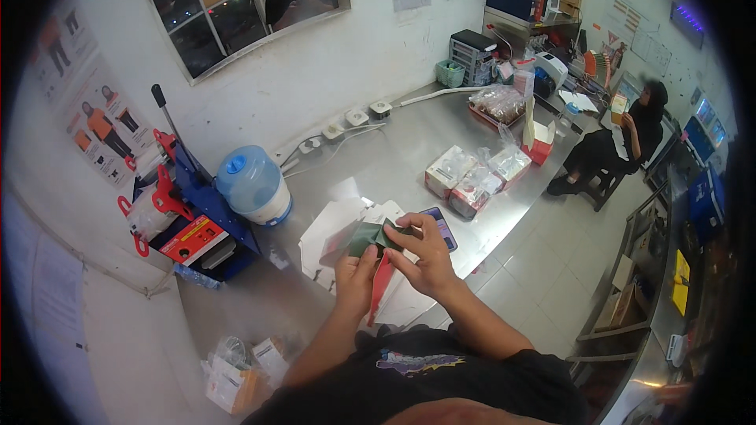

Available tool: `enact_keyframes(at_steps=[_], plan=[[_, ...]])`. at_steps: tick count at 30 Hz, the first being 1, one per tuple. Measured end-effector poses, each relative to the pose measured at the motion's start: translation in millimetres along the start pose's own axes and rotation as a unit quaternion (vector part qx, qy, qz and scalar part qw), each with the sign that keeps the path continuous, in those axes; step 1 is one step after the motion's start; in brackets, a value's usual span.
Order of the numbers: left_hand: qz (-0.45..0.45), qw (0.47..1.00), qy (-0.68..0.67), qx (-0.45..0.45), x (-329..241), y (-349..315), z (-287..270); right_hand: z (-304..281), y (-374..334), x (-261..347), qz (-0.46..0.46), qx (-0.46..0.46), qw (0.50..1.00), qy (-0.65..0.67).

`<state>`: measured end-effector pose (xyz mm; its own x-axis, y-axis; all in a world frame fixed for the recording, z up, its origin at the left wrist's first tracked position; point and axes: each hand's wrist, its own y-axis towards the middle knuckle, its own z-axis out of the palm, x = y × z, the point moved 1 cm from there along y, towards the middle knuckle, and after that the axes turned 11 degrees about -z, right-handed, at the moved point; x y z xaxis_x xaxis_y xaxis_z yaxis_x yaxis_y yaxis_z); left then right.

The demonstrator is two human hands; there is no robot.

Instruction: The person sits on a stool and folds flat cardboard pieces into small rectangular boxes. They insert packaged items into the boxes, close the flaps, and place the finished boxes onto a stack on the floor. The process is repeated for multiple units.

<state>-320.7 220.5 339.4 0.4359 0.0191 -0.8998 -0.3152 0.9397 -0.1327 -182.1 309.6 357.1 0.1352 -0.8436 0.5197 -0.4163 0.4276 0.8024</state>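
My left hand [356, 274] pinches a dark green folded piece of card [365, 234] over the steel table's front edge. From the right, my right hand [428, 258] grips the same piece between thumb and fingers. A red-edged white cardboard sheet [381, 290] hangs below my hands, close to my body; whether it joins the green piece I cannot tell. Flat white cardboard pieces [315, 238] lie on the table just beyond my left hand. Beside my right fingers rests a phone [442, 230] with a lit screen, partly covered.
On the steel table [370, 159] stand a blue water jug [253, 185], a blue-and-red lever machine [201, 220], plastic-wrapped boxes [472, 177] and a tray of packets [499, 104]. Bagged boxes [236, 374] sit lower left. Another person [630, 138] sits on a stool at right.
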Motion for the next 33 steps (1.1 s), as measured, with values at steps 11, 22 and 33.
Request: enact_keyframes(at_steps=[11,22,33], plan=[[-0.069,0.989,-0.129,0.03,-15,8,-6,-17,7,0,-0.016,0.143,0.989,0.036],[-0.035,0.992,0.122,0.022,-1,10,-11,-10,3,-1,0.133,0.11,0.98,0.101],[-0.026,0.791,0.593,0.148,-23,-7,-42,-16,-24,-2,0.178,0.384,0.906,0.037]])
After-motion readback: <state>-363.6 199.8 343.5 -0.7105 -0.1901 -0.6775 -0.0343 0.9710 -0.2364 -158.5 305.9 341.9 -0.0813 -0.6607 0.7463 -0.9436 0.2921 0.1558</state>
